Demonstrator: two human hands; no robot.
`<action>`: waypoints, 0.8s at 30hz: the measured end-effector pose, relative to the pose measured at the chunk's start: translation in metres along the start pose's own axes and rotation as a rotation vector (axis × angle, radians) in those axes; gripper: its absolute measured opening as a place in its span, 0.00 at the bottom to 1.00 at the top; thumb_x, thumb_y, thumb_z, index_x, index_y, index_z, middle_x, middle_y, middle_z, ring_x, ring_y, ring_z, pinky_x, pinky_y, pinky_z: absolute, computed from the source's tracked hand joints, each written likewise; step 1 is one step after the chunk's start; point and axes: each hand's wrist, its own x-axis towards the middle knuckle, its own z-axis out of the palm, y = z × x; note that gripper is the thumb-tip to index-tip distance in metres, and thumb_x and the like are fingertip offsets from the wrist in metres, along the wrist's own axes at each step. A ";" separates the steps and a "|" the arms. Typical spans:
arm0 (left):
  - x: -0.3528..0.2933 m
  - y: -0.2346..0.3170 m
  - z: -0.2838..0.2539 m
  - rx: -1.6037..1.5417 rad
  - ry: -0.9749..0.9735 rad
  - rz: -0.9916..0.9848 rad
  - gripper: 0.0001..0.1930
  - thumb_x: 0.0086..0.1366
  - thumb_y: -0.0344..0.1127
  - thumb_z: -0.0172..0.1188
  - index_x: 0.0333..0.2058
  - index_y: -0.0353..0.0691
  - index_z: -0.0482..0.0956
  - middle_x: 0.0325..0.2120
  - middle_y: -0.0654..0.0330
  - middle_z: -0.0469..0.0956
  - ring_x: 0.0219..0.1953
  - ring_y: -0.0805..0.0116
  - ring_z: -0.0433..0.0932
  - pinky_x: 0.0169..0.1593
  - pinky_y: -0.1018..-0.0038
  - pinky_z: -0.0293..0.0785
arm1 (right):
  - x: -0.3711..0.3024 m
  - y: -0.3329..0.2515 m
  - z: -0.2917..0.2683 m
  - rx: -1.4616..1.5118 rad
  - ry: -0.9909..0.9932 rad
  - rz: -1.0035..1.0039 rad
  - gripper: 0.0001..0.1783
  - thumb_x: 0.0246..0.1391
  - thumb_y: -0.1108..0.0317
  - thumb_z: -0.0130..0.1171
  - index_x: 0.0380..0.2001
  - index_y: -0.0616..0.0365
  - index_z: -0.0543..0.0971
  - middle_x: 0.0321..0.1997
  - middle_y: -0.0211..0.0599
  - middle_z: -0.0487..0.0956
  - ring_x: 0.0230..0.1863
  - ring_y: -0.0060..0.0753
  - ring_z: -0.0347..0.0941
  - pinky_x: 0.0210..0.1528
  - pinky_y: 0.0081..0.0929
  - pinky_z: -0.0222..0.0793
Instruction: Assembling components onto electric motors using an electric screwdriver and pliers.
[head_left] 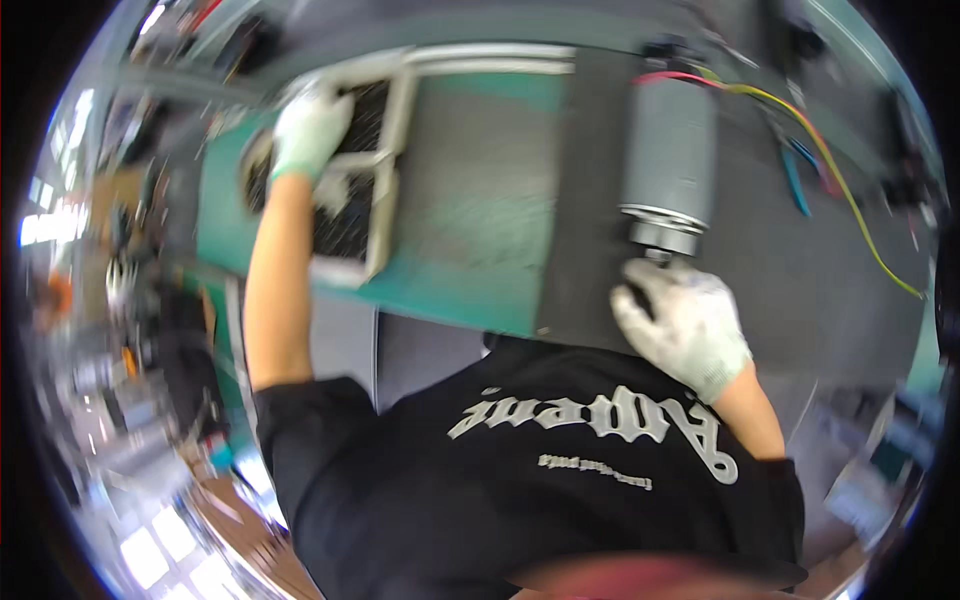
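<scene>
My left hand point(312, 130), in a white glove, reaches over the far compartment of a pale-framed tray point(385, 215) at the left. Dark small pieces point(342, 232) lie in its compartments, too smeared to name. Motion blur hides how the left fingers are set. A grey cylindrical motor point(668, 145) lies at the right, its silvery shaft end toward me. Just below that end is my right hand point(685, 325), also gloved, its thumb and forefinger apart with a dark gap between them. Nothing shows in that gap; whether a fingertip touches the shaft I cannot tell.
A green mat point(480, 290) covers the table's left part. Red and yellow-green wires point(835, 165) run from the motor's far end to the right. Blue-handled pliers point(793, 180) lie beyond them. A round object point(256, 170) sits left of the tray.
</scene>
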 end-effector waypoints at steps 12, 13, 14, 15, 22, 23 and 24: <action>0.006 0.014 -0.018 -0.139 0.011 -0.173 0.11 0.57 0.35 0.59 0.33 0.32 0.81 0.34 0.44 0.80 0.41 0.47 0.77 0.48 0.60 0.71 | -0.038 0.181 -0.109 0.368 1.660 -0.043 0.18 0.59 0.67 0.56 0.50 0.62 0.70 0.43 0.34 0.74 0.43 0.25 0.69 0.49 0.22 0.65; 0.005 0.012 -0.018 -0.148 0.005 -0.190 0.11 0.56 0.35 0.59 0.32 0.33 0.81 0.34 0.44 0.80 0.41 0.47 0.77 0.48 0.59 0.71 | -0.029 0.200 -0.122 0.301 1.683 -0.034 0.23 0.58 0.66 0.58 0.54 0.62 0.68 0.47 0.35 0.73 0.48 0.26 0.68 0.54 0.23 0.64; 0.005 0.009 -0.014 -0.159 -0.006 -0.201 0.10 0.56 0.35 0.59 0.30 0.33 0.81 0.34 0.44 0.79 0.42 0.46 0.77 0.48 0.59 0.71 | -0.021 0.204 -0.132 0.336 1.486 -0.050 0.27 0.57 0.65 0.59 0.57 0.62 0.65 0.51 0.34 0.71 0.52 0.27 0.67 0.57 0.26 0.61; -0.001 0.007 -0.013 -0.121 0.023 -0.194 0.11 0.56 0.36 0.60 0.31 0.33 0.80 0.36 0.43 0.79 0.43 0.45 0.76 0.49 0.58 0.70 | -0.014 0.210 -0.143 0.367 1.285 -0.066 0.31 0.56 0.65 0.60 0.60 0.62 0.63 0.56 0.34 0.69 0.55 0.28 0.65 0.61 0.29 0.59; -0.038 0.048 -0.064 -0.671 0.178 -0.252 0.15 0.63 0.38 0.57 0.39 0.28 0.73 0.37 0.49 0.78 0.41 0.55 0.78 0.49 0.68 0.72 | -0.003 0.311 -0.186 1.044 0.457 0.021 0.28 0.57 0.66 0.54 0.60 0.64 0.65 0.50 0.42 0.75 0.51 0.34 0.71 0.58 0.34 0.65; -0.045 0.081 -0.087 -1.079 0.127 -0.354 0.14 0.61 0.37 0.59 0.39 0.31 0.73 0.34 0.54 0.77 0.35 0.63 0.76 0.44 0.73 0.73 | -0.010 0.299 -0.191 1.073 0.459 0.028 0.28 0.57 0.67 0.53 0.59 0.65 0.65 0.52 0.45 0.74 0.52 0.35 0.70 0.59 0.36 0.64; -0.063 0.117 -0.107 -1.485 0.085 -0.475 0.13 0.60 0.37 0.61 0.38 0.34 0.72 0.31 0.60 0.75 0.29 0.70 0.74 0.40 0.77 0.74 | -0.021 0.276 -0.197 1.102 0.449 0.043 0.27 0.57 0.69 0.52 0.59 0.67 0.65 0.55 0.48 0.73 0.54 0.36 0.70 0.61 0.38 0.62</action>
